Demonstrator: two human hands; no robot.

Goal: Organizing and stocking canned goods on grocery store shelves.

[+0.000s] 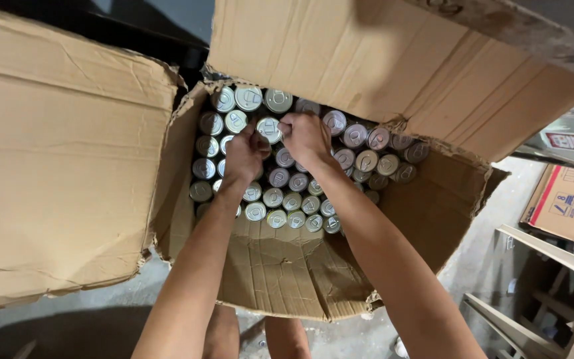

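Both hands among packed cans in open box.
L hand [244, 154] & R hand [305, 136] curled shut on one can [268, 129]; prob. heavy, rigid, slick metal; grip sides below rim. Box [287, 272] soft.

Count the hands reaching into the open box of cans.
2. The left hand and the right hand are side by side over the can tops in the cardboard box; no other hands are visible.
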